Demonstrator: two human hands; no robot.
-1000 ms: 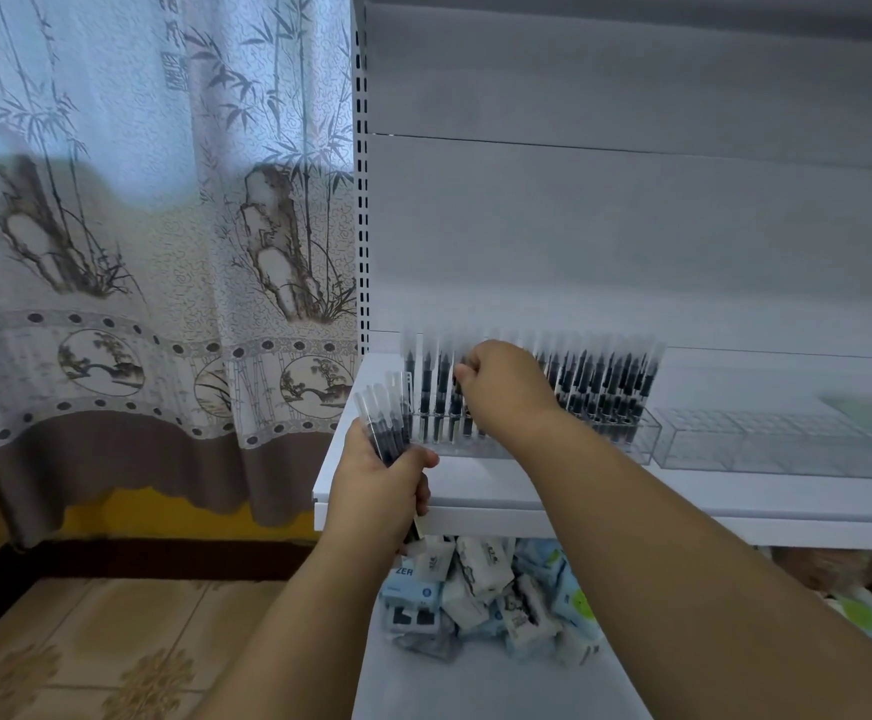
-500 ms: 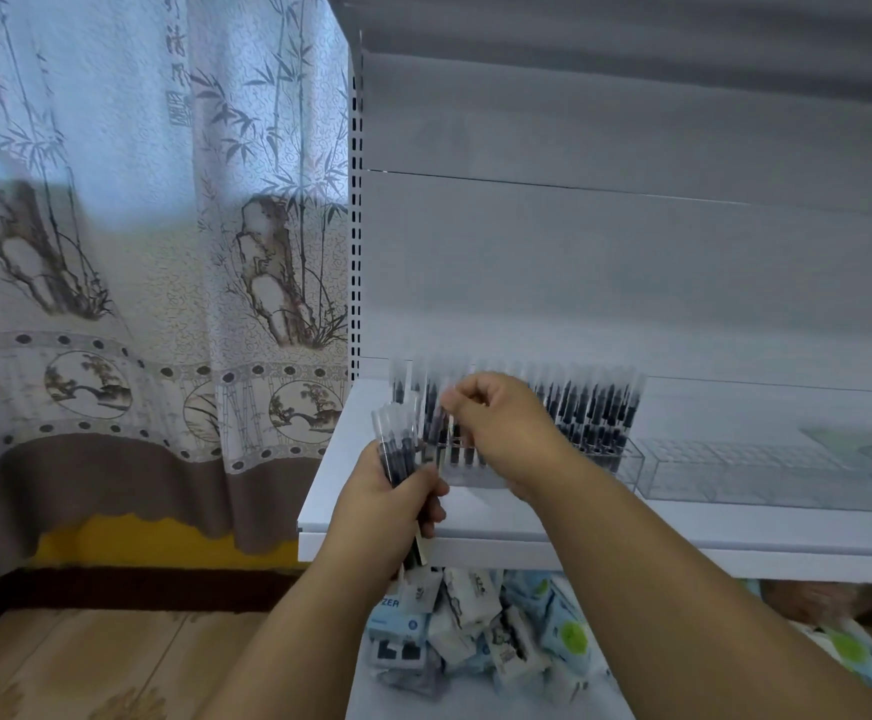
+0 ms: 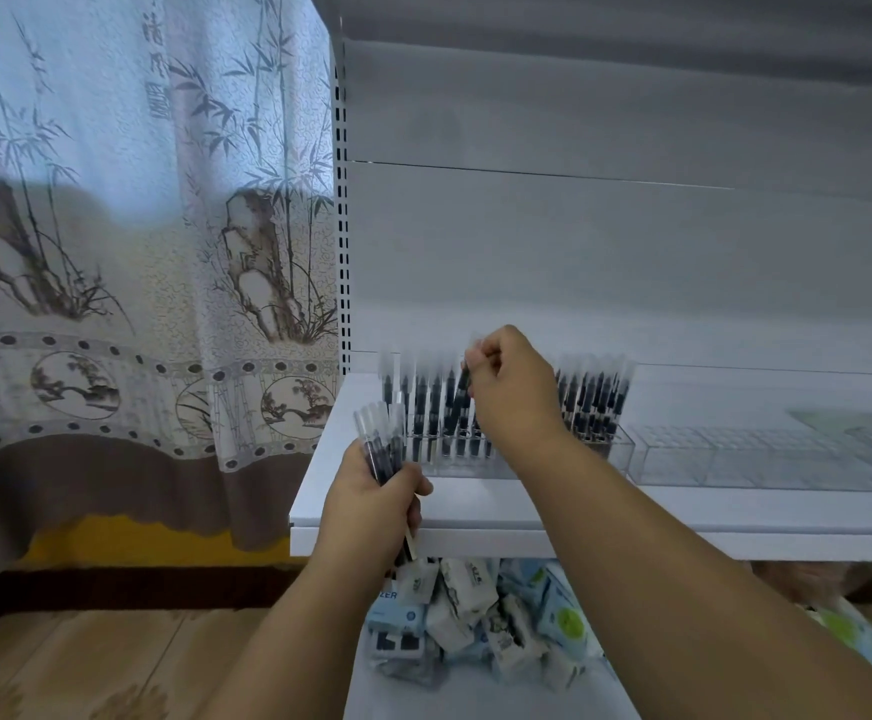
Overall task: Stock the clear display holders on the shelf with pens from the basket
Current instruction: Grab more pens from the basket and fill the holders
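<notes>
A clear display holder [image 3: 613,449] stands on the white shelf [image 3: 683,517], packed with several upright black pens [image 3: 595,397] with clear caps. My left hand [image 3: 371,501] grips a bundle of pens [image 3: 382,439] in front of the shelf's left end. My right hand [image 3: 512,387] is raised over the holder's middle and pinches a single pen [image 3: 461,392] that tilts above the rows. A second clear holder [image 3: 751,459] to the right holds no pens. The basket is not in view.
A patterned curtain [image 3: 138,252] hangs at the left beside the shelf's perforated upright [image 3: 340,226]. Under the shelf lies a heap of small white and blue packets [image 3: 475,615]. Another clear container [image 3: 870,433] sits at the far right.
My right hand has lifted from among the standing pens and now holds one pen tilted above the rows. The view has tipped upward a little. My left hand keeps its bundle.
</notes>
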